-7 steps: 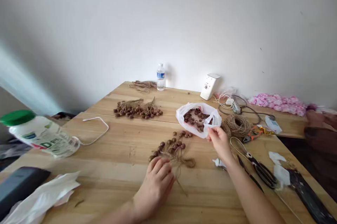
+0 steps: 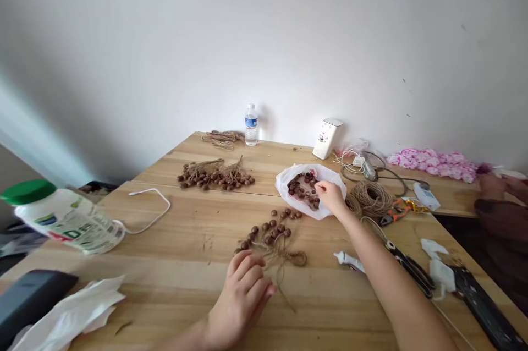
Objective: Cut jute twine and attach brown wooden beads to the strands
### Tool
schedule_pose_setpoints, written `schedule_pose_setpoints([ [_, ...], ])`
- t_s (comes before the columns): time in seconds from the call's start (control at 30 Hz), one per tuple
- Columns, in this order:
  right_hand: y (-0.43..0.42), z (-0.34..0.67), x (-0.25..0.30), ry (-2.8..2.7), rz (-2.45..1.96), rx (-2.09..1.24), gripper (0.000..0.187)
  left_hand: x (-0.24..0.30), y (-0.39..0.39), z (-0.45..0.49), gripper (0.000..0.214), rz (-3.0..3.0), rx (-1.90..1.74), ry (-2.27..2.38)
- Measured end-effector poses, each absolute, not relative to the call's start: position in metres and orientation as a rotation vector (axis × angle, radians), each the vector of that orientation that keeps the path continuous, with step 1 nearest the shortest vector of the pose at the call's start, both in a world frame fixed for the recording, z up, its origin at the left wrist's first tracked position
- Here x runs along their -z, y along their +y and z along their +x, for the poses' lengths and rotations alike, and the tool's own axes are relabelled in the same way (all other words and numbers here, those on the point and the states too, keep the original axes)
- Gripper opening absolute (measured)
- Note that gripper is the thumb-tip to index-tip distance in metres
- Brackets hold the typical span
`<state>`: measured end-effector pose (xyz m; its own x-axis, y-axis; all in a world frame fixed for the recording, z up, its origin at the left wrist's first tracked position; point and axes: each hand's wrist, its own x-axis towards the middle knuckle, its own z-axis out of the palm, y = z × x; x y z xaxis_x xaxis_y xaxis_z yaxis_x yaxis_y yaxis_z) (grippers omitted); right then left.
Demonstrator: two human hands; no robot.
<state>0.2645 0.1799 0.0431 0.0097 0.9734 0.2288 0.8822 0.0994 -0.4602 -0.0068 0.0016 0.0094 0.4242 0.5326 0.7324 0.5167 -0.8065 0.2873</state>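
My right hand reaches over the near right rim of a white plastic bag. Its fingertips are pinched together above the brown beads inside, and whatever they hold is too small to make out. Lower down, my left hand rests with curled fingers on the wooden table. Its palm side is hidden, so I cannot see what lies within. Just beyond its fingers are loose round brown beads and a tangle of thin twine.
Bead bunches on twine lie behind. Right of the bag are a twine roll, pliers, scissors, a white tube and a black-handled tool. A green-capped bottle stands left, a water bottle at the back.
My right hand has moved from the bag's near right edge to up over its opening, closer to the beads. The left hand stays in nearly the same place.
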Motion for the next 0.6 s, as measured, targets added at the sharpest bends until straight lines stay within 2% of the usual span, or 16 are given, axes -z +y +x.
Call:
schedule_pose_setpoints([
  [0.23,0.226,0.245,-0.026,-2.142,-1.912,-0.246,0.023,-0.006,0.001,-0.012,0.016,2.715,-1.543,0.866],
  [0.5,0.240,0.253,-0.024,-2.280,-1.972,-0.250,0.009,-0.009,0.000,-0.013,0.019,2.722,-1.557,0.826],
  [0.6,0.250,0.256,-0.025,-2.264,-1.996,-0.203,0.012,-0.010,0.000,-0.012,0.020,2.721,-1.564,0.817],
])
